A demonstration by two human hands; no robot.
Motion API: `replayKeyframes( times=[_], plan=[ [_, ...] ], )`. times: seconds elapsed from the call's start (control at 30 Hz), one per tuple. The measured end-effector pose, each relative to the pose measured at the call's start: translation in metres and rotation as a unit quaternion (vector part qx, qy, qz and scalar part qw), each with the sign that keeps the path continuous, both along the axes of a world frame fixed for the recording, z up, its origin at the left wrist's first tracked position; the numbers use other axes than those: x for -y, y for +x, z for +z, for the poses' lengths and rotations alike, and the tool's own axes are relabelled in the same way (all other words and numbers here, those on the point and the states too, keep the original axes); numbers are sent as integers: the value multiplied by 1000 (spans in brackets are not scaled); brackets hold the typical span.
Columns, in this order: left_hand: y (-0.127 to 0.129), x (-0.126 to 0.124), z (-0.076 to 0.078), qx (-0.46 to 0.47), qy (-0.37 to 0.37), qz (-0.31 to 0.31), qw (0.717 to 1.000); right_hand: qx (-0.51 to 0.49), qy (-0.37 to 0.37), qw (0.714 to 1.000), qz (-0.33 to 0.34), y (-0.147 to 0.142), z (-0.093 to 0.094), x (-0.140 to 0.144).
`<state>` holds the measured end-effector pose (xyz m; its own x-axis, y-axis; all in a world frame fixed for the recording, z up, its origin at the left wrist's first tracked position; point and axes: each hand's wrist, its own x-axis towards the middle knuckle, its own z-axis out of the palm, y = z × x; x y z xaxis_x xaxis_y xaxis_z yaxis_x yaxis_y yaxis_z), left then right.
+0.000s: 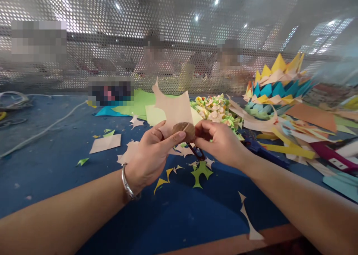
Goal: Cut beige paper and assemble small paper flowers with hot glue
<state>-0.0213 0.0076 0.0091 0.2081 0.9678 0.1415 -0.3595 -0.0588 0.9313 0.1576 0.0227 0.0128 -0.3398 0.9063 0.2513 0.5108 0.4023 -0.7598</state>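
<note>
My left hand (pixel 152 150) wears a silver bangle and is closed on a brown round piece (pixel 181 130), with the thumb on its front. Just behind it stands a cream paper sheet (pixel 177 107) with curved cut-outs along its edge. At the piece's right edge, my right hand (pixel 214 137) is closed in a pinch. A dark loop (pixel 199 153), like a scissors handle, shows below the right fingers; whether they touch it I cannot tell. Under the hands lie green paper scraps (pixel 201 173) and yellow scraps (pixel 161 182).
Green paper sheets (pixel 134 102) and a pile of small cut pieces (pixel 214 109) lie behind. A spiky layered paper model (pixel 276 87) stands right, near strips and a dark blue tool (pixel 265 152). A white cable (pixel 53 126) crosses left. Perforated metal mesh (pixel 179 53) closes the back; people are beyond.
</note>
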Motion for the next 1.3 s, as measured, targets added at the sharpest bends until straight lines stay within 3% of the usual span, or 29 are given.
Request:
replayKeyframes(
  times=[0.23, 0.4, 0.67, 0.87, 1.07, 1.3],
  plan=[
    [-2, -2, 4, 18, 40, -37, 998, -141, -131, 975, 107, -5, -3, 1],
    [-1, 2, 9, 23, 51, -48, 997, -179, -204, 948, 164, -8, -3, 6],
    [1, 6, 15, 39, 29, -28, 998, -254, -243, 928, 126, -12, -6, 9],
    [0, 5, 9, 52, 42, -6, 998, -296, -263, 914, 95, -15, -8, 10],
    [-5, 3, 4, 8, 25, 31, 999, -296, -216, 929, 43, -11, -6, 8],
    [-4, 2, 3, 16, 0, 14, 1000, -267, -194, 943, 54, -6, -3, 7]
  ],
)
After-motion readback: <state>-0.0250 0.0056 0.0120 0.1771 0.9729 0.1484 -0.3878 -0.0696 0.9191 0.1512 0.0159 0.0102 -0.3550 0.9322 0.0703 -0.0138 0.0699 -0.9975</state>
